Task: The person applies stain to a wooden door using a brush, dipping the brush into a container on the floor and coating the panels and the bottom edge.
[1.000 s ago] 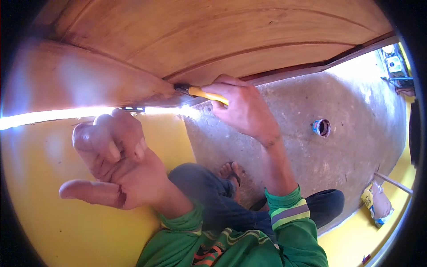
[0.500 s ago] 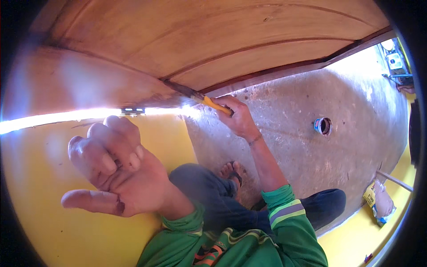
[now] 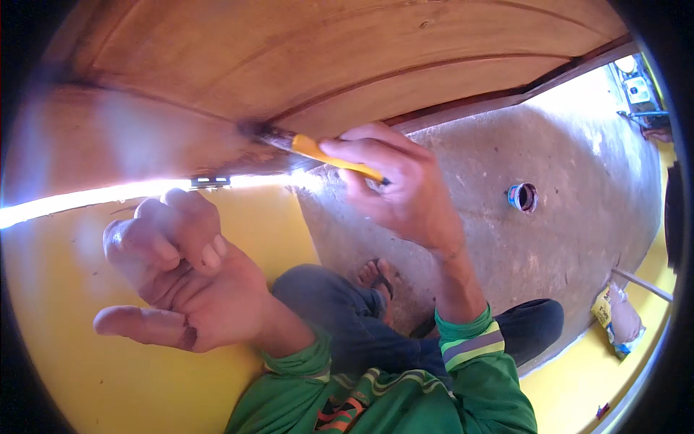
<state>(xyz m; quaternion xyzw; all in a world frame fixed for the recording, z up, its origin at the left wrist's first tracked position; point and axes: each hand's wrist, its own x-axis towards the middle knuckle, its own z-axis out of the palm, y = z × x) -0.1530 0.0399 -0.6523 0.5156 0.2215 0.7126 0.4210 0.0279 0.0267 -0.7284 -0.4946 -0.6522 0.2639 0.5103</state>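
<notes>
My right hand (image 3: 405,184) grips a paintbrush (image 3: 318,150) by its yellow handle. The brush's dark bristles rest against the brown wooden door (image 3: 405,43), where a groove of its panel meets the frame. Dark, wet-looking colour shows around the bristle tips. My left hand (image 3: 184,278) is raised palm up in front of the yellow wall, its fingers loosely curled and the thumb stretched away from them. Nothing is in it, and a dark stain marks the base of the thumb.
On the grey concrete floor (image 3: 470,217) stands a small open can (image 3: 522,197) with dark contents. A crumpled yellow-and-white bag (image 3: 618,318) leans by the right-hand wall, near a thin bar (image 3: 642,284). A dark hinge (image 3: 210,181) sits at the door's edge. My sandalled foot (image 3: 377,276) is below.
My right hand has come up and closer, and the brush's bristles have shifted left and slightly up across the door. My left hand has barely moved.
</notes>
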